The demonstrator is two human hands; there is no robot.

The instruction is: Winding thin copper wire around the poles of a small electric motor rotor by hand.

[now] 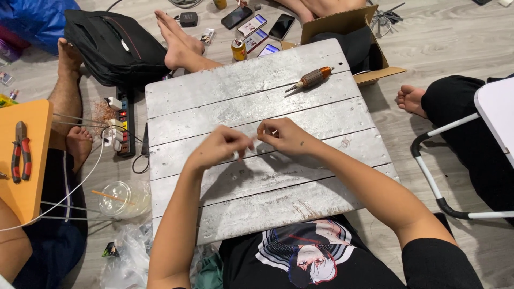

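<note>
My left hand [220,147] and my right hand [285,136] meet over the middle of a grey painted wooden board [342,120]. Both have their fingers pinched together around something very small and thin, maybe a fine wire; I cannot make it out. The fingertips of the two hands are a few centimetres apart. A motor armature [312,78] with copper windings and a steel shaft lies alone near the board's far edge, well away from both hands.
Other people sit around: bare feet [179,40] beyond the board, legs at left and right. Red-handled pliers [21,151] lie on an orange board, a power strip [124,123] on the floor, a plastic cup [122,199], a black bag [115,45], a cardboard box [353,32], several phones [251,25].
</note>
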